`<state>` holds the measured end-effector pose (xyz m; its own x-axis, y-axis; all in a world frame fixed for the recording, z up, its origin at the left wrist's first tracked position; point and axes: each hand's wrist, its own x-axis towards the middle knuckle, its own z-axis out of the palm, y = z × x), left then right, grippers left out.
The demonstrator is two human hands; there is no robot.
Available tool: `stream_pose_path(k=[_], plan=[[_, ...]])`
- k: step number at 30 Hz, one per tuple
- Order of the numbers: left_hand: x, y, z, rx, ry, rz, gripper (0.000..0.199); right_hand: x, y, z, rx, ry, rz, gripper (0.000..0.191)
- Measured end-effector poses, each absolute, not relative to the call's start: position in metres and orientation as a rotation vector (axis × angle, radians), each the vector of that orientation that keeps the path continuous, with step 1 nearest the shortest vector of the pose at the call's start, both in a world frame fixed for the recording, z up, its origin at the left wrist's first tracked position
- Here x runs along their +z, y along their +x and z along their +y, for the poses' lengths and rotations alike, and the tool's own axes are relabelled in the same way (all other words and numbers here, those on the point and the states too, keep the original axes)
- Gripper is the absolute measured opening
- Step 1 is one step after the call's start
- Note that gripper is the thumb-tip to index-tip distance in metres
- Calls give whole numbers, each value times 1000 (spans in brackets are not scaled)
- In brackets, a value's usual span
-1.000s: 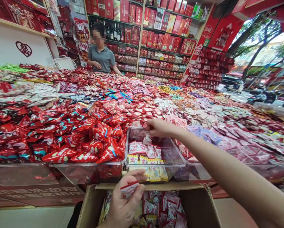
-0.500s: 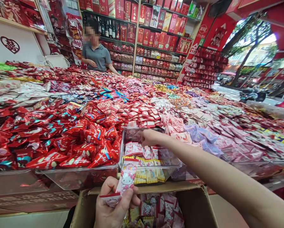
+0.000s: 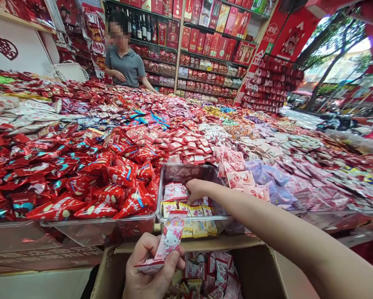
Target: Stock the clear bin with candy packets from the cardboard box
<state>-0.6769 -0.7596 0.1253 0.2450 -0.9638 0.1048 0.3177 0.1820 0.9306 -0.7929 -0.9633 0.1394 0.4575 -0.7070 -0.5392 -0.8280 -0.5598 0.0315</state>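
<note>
At the left, red bags (image 3: pixel 77 182) heap up over their clear bins, and beyond them, on the far side, a person (image 3: pixel 125 68) stands in a grey shirt. My left hand (image 3: pixel 153 276) is near, over the box (image 3: pixel 256 265), its fingers clamped on a pink packet (image 3: pixel 170 236) held upright and tilted a little, with another packet (image 3: pixel 149 266) lying flatter beneath it. Just beyond is the tub (image 3: pixel 159 207), yellow packets (image 3: pixel 203 229) on its near side and pink ones (image 3: pixel 175 191) farther in. My right hand (image 3: pixel 196 191) is down in the tub, fingers at the pink row; I can't tell whether they grip one. More packets (image 3: pixel 198 270) lie loose inside the box. To the right of the tub sit purple bags (image 3: pixel 272 182).
</note>
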Motion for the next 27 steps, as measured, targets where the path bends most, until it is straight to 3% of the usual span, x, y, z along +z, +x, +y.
stream_pose_path(k=[6,12,15,20,27], plan=[[123,-676,-761,-1061,965,-899,30,150,-792,-957,729,-2480,1406,32],[121,-678,-762,-1080,958,-837,28,176,-802,-960,473,-2607,1624,40],[115,-672,-766,-1134,939,-826,27,210,-812,-943,133,-2722,1757,32],[117,-662,-769,-1465,715,-736,27,243,-825,-865,-341,-2983,1231,12],[123,-662,-759,-1770,664,-522,29,221,-828,-794,-164,-3068,503,14]])
